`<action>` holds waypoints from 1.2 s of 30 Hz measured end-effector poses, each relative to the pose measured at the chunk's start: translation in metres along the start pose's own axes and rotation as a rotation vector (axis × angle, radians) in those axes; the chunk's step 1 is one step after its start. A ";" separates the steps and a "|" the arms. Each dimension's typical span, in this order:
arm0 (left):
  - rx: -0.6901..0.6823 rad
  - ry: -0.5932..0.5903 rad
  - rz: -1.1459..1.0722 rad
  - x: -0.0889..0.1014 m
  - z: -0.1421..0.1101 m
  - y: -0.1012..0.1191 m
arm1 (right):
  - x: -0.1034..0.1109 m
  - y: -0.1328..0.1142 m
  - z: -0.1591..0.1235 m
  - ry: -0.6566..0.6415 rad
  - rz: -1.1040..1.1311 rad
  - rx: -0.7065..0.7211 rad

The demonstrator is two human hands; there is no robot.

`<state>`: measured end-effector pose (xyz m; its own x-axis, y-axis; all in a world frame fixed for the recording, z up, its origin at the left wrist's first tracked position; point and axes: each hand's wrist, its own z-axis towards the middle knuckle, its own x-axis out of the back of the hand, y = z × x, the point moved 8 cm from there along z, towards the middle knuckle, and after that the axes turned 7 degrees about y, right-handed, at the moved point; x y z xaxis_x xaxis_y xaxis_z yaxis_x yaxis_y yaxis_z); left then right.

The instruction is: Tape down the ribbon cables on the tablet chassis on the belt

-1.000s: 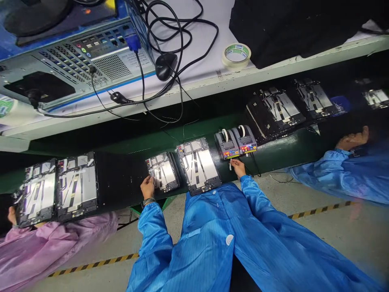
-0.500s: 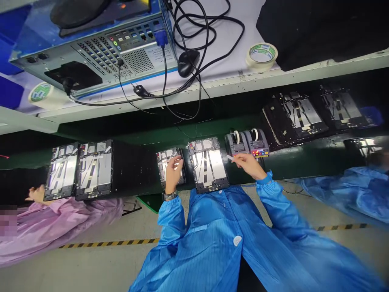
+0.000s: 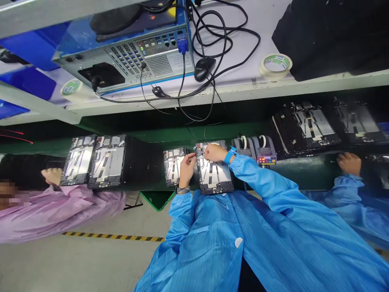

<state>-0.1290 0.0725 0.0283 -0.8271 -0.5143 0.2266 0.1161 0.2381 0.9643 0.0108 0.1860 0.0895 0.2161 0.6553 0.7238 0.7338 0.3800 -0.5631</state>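
Observation:
An opened tablet (image 3: 216, 174), with silver plates, dark strips and a black lower end, lies in front of me. Over its upper part my right hand (image 3: 215, 153) is bent down with its fingers closed; whatever is in them is hidden. My left hand (image 3: 187, 169) pinches thumb and forefinger together by the tablet's upper left edge, and I cannot make out anything between them. Partly under that hand lies a smaller opened tablet (image 3: 172, 167). Two grey tape dispensers (image 3: 263, 149) with white rolls stand to the right, partly behind my right sleeve.
Two opened tablets (image 3: 107, 162) lie at left beside a co-worker's hand (image 3: 52, 176). Stacked tablets (image 3: 314, 126) are at far right, near another person's hand (image 3: 349, 163). Above, a shelf edge (image 3: 237, 91) carries a computer case (image 3: 121, 61), cables, a mouse (image 3: 204, 68) and tape roll (image 3: 276, 65).
My right hand, which held a white strip of tape by the dispensers, has moved left onto the tablet. My left hand has shifted right, towards the tablet's edge. The camera view has shifted.

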 end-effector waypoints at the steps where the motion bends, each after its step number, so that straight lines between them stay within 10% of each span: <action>1: -0.004 -0.001 0.005 0.000 0.000 0.000 | 0.000 0.000 -0.001 -0.006 -0.002 -0.003; 23: -0.062 -0.036 0.173 -0.003 0.020 0.018 | 0.006 -0.009 -0.001 0.019 -0.112 -0.028; 36: -0.153 0.019 0.939 -0.029 -0.008 0.067 | 0.019 0.007 -0.008 -0.015 -0.136 -0.058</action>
<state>-0.0926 0.0967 0.0871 -0.3502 -0.1815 0.9189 0.8005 0.4515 0.3942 0.0250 0.1955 0.1028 0.1027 0.6098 0.7858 0.7917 0.4282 -0.4358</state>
